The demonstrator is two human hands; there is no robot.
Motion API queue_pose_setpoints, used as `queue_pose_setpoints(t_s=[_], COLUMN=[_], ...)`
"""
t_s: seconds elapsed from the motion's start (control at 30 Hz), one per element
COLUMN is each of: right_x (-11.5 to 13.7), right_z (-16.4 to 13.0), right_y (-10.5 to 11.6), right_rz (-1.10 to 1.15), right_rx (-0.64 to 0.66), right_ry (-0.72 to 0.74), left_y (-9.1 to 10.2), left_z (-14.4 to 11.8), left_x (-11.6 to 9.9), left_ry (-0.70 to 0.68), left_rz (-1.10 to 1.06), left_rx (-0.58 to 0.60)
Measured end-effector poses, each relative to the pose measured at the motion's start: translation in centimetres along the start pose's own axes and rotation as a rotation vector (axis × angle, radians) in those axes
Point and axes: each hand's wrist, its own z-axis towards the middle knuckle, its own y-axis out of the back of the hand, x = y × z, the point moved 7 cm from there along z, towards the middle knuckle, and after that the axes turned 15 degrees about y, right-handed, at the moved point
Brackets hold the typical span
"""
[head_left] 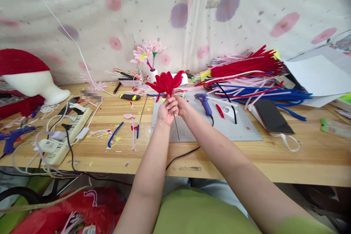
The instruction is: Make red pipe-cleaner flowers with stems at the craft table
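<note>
Red flower [166, 83] at frame centre, held up over grey cutting mat [189, 131], thin dark stem [176, 128] pointing down. Left hand [167, 111] pinching stem under bloom, fingers curled; right hand [181, 105] up against it, fingers mostly hidden, can't tell its grip. Containers: white vase [153, 76] behind flower, upper centre, with pink flowers [148, 52]; small holder [133, 81] just left, pens and sticks in it; red bag [95, 208], lower left, pale strips inside. Writing: label on white plug [47, 146], left, too small to read; patch above power strip [68, 135] blurred out. Edges: mat's front edge just inside table [274, 164] edge; mat surface shows between right forearm and purple glue gun [204, 103]; bare wood lower right, below phone [274, 117].
</note>
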Motion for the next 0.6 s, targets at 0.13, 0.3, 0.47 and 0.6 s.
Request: queue_pose_setpoints(t_s=[0.13,0.3,0.47,0.6], right_x=[0.0,0.4,5.0,7.4], right_z=[0.2,0.1,-0.8,-2.3], right_y=[0.1,0.5,-0.4,-3.6], right_rz=[0.064,-0.065,-0.430,-0.913], right_rx=[0.067,0.144,0.029,0.061], right_ry=[0.086,0.171,0.635,0.917], left_y=[-0.7,-1.3,-1.1,0.1], left_z=[0.2,0.0,-0.5,-0.3], left_x=[-1.7,-6.1,-9.7,-8.9], left_ry=[-0.011,-0.248,-0.496,-0.576], left_rz=[0.195,0.465,0.807,1.343], left_rx=[-0.070,-0.249,-0.511,-0.794])
